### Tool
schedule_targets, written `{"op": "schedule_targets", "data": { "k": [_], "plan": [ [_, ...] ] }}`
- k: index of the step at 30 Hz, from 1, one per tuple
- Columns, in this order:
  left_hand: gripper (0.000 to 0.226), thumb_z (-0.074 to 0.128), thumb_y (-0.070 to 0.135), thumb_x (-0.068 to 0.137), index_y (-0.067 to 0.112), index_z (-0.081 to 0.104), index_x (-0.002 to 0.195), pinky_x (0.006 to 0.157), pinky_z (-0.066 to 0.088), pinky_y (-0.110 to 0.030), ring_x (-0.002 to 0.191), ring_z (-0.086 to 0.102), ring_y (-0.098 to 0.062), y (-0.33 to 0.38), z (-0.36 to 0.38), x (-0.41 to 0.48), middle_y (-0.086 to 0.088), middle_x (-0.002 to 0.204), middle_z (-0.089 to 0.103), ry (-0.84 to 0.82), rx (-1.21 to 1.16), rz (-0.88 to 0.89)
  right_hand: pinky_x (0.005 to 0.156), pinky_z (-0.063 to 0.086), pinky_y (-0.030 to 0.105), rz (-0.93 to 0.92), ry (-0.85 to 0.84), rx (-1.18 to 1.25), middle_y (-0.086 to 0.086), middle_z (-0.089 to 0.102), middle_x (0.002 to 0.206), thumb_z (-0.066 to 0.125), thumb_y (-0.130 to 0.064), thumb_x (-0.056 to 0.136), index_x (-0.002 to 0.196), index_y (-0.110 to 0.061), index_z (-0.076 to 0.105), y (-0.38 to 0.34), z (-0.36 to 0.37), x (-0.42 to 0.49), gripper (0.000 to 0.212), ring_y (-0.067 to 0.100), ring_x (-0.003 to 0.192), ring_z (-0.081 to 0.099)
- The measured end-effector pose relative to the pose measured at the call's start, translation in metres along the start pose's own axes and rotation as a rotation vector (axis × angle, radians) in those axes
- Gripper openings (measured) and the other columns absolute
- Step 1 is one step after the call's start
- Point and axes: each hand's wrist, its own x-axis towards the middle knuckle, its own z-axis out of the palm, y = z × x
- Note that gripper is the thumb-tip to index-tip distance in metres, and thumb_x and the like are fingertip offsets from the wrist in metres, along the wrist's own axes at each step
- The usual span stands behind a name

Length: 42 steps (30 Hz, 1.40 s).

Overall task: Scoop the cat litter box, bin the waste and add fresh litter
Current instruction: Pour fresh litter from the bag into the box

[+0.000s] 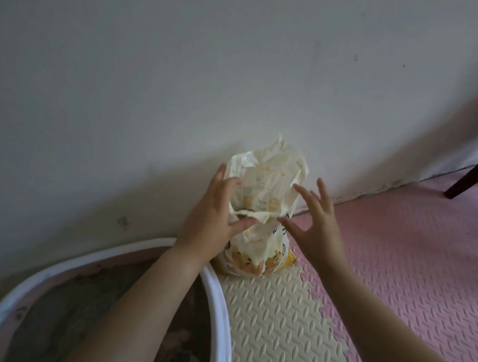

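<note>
L to R: a white-rimmed plastic litter box [218, 296] w/ a pink inner wall is sitting at lower left, close to the off-white wall [182, 70]. The grey litter [65, 310] inside is looking dark & patchy; it's too dim to tell whether it's been scooped. No scoop or bin is showing.

The left hand [212, 220] is reaching over the box's rim. It's lying against the left side of the crumpled cream-and-yellow plastic litter bag [265, 181], fingers spread, thumb resting along the torn mouth. It's touching, not clenching.

The bag is standing upright against the wall, just beside the box, base on the cream foam floor mat [268, 317], top open & floppy.

The right hand [317, 227] is hovering at the bag's right side w/ fingers splayed wide & grasping nothing; thumb tip is at or v. near the plastic, can't tell which.

Further right, pink foam floor mats [406, 254] are covering the floor & a dark wooden furniture leg [468, 178] is poking in.

Judging by this, the person is on the last part, abt to take up the bag. Lifting, tipping & pouring fresh litter into the box are all left to do.
</note>
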Motion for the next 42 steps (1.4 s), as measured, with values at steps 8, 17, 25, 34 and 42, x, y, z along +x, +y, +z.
{"op": "schedule_targets", "data": {
  "k": [8,17,25,34,42],
  "plan": [
    [0.055,0.054,0.058,0.081,0.024,0.031,0.116,0.069,0.044,-0.017,0.127,0.047,-0.022,0.002,0.015,0.003,-0.007,0.153,0.027,0.150,-0.033,0.036,0.085,0.033,0.003,-0.097,0.095,-0.017,-0.015,0.042,0.134,0.073,-0.031,0.080,0.107,-0.019,0.063,-0.002,0.013,-0.004,0.032,-0.007,0.114,0.041],
    [0.074,0.060,0.067,0.068,0.012,0.041,0.115,0.063,0.032,-0.007,0.097,0.045,-0.010,0.001,0.005,0.008,-0.008,0.126,0.041,0.110,0.009,0.050,0.065,0.043,0.015,-0.100,0.219,0.036,-0.005,0.062,0.090,0.070,-0.022,0.084,0.079,-0.012,0.059,-0.008,0.007,-0.001,0.015,0.005,0.076,0.054],
    [0.032,0.077,0.033,0.076,0.011,0.055,0.082,0.063,0.030,-0.006,0.074,0.046,-0.010,0.001,-0.002,0.012,0.006,0.097,0.041,0.150,0.063,0.032,0.060,0.047,0.037,0.077,0.306,0.239,0.008,0.059,0.070,0.075,-0.014,0.078,0.071,-0.005,0.056,-0.014,-0.011,-0.006,0.022,0.024,0.067,0.053],
    [0.045,0.084,0.022,0.070,0.018,0.040,0.062,0.051,0.024,-0.008,0.052,0.034,-0.004,0.019,-0.015,0.008,0.008,0.069,0.040,0.234,0.081,0.117,0.055,0.041,0.032,0.095,0.328,0.222,0.006,0.055,0.064,0.078,-0.013,0.075,0.065,-0.004,0.053,-0.026,-0.029,-0.024,0.029,0.020,0.061,0.046],
    [0.044,0.086,0.023,0.066,0.016,0.043,0.060,0.052,0.027,-0.008,0.051,0.039,-0.011,0.024,-0.024,0.007,0.006,0.067,0.043,0.249,0.081,0.250,0.051,0.041,0.033,0.077,0.419,0.180,0.000,0.056,0.061,0.080,-0.013,0.071,0.063,-0.006,0.054,-0.038,-0.047,-0.025,0.028,0.013,0.057,0.046]
  ]
}}
